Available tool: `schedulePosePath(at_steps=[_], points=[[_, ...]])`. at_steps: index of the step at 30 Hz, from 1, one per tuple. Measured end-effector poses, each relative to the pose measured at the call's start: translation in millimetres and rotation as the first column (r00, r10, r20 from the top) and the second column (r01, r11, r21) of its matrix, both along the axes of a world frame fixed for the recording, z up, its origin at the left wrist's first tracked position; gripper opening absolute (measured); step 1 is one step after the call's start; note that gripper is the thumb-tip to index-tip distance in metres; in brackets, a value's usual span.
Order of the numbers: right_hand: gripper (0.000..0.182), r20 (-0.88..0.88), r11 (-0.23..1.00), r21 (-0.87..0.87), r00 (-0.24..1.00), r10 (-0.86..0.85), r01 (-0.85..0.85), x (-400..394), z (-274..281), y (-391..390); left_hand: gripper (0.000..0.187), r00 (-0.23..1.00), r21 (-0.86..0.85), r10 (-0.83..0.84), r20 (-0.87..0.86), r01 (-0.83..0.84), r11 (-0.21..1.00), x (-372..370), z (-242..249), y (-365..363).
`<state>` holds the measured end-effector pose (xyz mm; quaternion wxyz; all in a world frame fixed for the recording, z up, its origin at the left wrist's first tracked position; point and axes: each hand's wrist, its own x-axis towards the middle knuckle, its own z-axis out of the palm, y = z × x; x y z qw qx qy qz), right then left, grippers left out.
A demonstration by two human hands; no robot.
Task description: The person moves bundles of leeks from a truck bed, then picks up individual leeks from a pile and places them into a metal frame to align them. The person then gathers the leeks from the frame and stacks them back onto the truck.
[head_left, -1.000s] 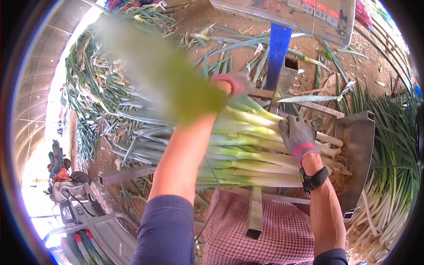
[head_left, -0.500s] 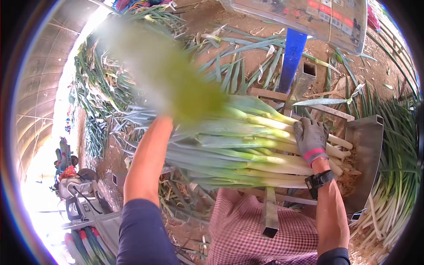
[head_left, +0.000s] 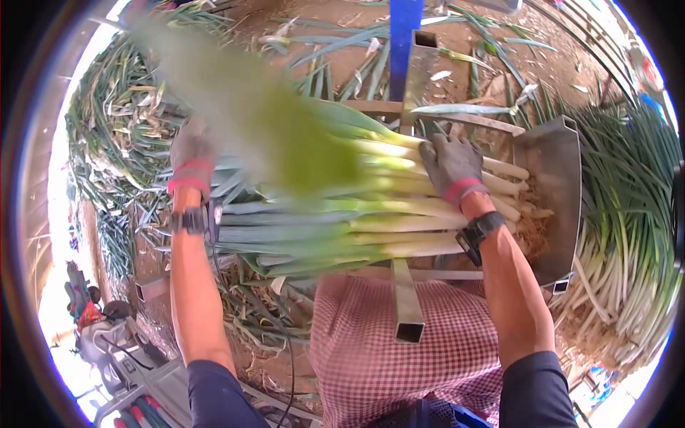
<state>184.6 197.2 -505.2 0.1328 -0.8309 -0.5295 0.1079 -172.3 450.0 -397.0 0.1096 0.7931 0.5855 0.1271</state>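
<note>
Several leeks [head_left: 407, 225] lie side by side on a metal rack [head_left: 408, 296], their white root ends towards the metal end plate [head_left: 549, 192] on the right. My right hand [head_left: 454, 165], in a grey glove with a pink cuff, lies over the white stems, its fingers curled round the upper ones. My left hand [head_left: 191, 150], gloved the same way, is at the leafy ends on the left. A blurred green-grey smear covers part of the view, and my left fingers are hidden behind it.
A big pile of leeks [head_left: 628, 214] lies on the right. Cut leaves [head_left: 121, 121] are heaped at the far left. A blue post [head_left: 402, 50] stands behind the rack. Checked cloth [head_left: 399, 349] covers my lap. Machinery [head_left: 118, 342] stands at lower left, with a cable [head_left: 291, 357] nearby.
My left hand, hidden behind the smear before, now shows at the leafy ends, its forearm further left. My right hand stays on the white stems. The whole view has shifted.
</note>
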Motion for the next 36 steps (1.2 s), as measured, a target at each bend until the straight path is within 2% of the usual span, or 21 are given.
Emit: schedulePosePath(at_steps=[1,3,5,6,9,12,13,14,15,16,18,19,22,25,27,28,29,31,32,34,36], points=[[0.037,-0.005,1.0,0.0,1.0,0.0,0.0,0.7,2.1,-0.6,0.042,0.966,0.033,-0.143,0.215,0.139,0.99,16.0,-4.1,-18.7],[0.04,-0.105,0.998,-0.055,0.994,0.008,-0.013,7.2,7.7,-0.7,0.037,0.832,0.2,-0.458,0.314,0.413,0.888,60.9,-17.1,-64.9],[0.046,-0.212,0.994,-0.103,0.977,0.024,-0.047,12.4,12.1,-1.4,0.034,0.779,0.279,-0.613,0.13,0.564,0.777,83.0,-38.1,-103.1],[0.045,-0.291,0.996,-0.066,0.956,0.034,-0.055,17.5,18.1,-3.1,0.034,0.788,0.274,-0.612,0.068,0.575,0.771,84.9,-60.9,-114.6],[0.035,-0.098,0.968,0.212,0.983,0.157,-0.134,27.1,21.2,-28.1,0.032,0.809,0.257,-0.578,-0.106,0.584,0.77,83.8,-111.8,-140.6],[0.036,-0.046,0.986,-0.019,0.986,0.163,-0.164,19.0,34.2,-57.0,0.027,0.826,0.246,-0.477,-0.3,0.55,0.798,87.6,-104.8,-157.2],[0.027,-0.105,0.988,-0.009,0.983,0.153,-0.154,9.0,51.6,-68.8,0.024,0.823,0.251,-0.432,-0.368,0.535,0.806,97.1,-95.9,-160.4],[0.025,-0.212,0.979,0.154,0.964,0.162,-0.131,12.6,34.3,-87.1,0.024,0.816,0.257,-0.413,-0.405,0.535,0.805,118.1,-92.0,-167.0],[0.024,-0.307,0.945,0.31,0.93,0.203,-0.104,17.3,17.1,-105.3,0.022,0.829,0.396,-0.494,-0.261,0.559,0.729,127.1,-87.9,-166.7],[0.024,-0.258,0.959,0.276,0.957,0.133,-0.059,5.5,44.4,-123.0,0.022,0.819,0.382,-0.485,-0.307,0.573,0.725,129.6,-88.7,-165.7],[0.027,0.127,0.975,0.196,0.989,0.08,-0.104,-18.5,-32.0,-81.8,0.03,0.833,0.379,-0.451,-0.319,0.548,0.746,130.3,-100.2,-161.8],[0.029,-0.065,0.994,0.077,0.995,0.078,-0.073,-19.4,62.2,-104.5,0.035,0.847,0.391,-0.424,-0.322,0.527,0.755,125.5,-104.3,-158.7],[0.03,-0.189,0.931,0.358,0.97,0.154,-0.078,-28.6,127.4,-149.7,0.04,0.832,0.233,-0.452,-0.322,0.533,0.814,114.5,-118.4,-129.5],[0.027,-0.265,0.864,0.504,0.953,0.146,0.008,-7.8,156.8,-241.4,0.041,0.805,0.054,-0.57,-0.162,0.584,0.81,95.5,-113.7,-101.4],[0.02,-0.308,0.863,0.486,0.951,0.021,0.139,15.2,156.7,-300.8,0.046,0.866,0.06,-0.496,0.058,0.493,0.868,63.5,-112.8,-91.0],[0.016,-0.241,0.939,0.273,0.96,-0.142,0.207,34.0,155.2,-332.6,0.048,0.899,0.003,-0.423,0.117,0.425,0.905,54.5,-96.6,-101.2],[0.012,-0.171,0.911,0.34,0.968,-0.183,0.233,56.0,132.3,-368.5,0.051,0.925,-0.061,-0.342,0.169,0.356,0.933,45.8,-73.3,-113.0],[0.012,0.011,0.939,-0.015,0.939,-0.344,0.345,100.8,108.2,-429.3,0.045,0.917,-0.03,-0.261,0.301,0.283,0.959,30.2,-25.7,-148.4],[0.013,0.116,0.897,-0.189,0.917,-0.383,0.399,124.2,100.0,-458.3,0.044,0.931,0.028,-0.256,0.26,0.258,0.966,29.6,9.2,-178.5],[0.022,0.292,0.799,-0.24,0.826,-0.482,0.551,170.0,56.9,-515.2,0.042,0.898,0.171,-0.345,0.271,0.308,0.936,17.3,42.8,-220.4],[0.03,0.521,0.871,-0.112,0.774,-0.359,0.479,209.3,10.8,-576.2,0.041,0.831,0.29,-0.465,0.306,0.384,0.877,5.4,60.6,-254.3]])
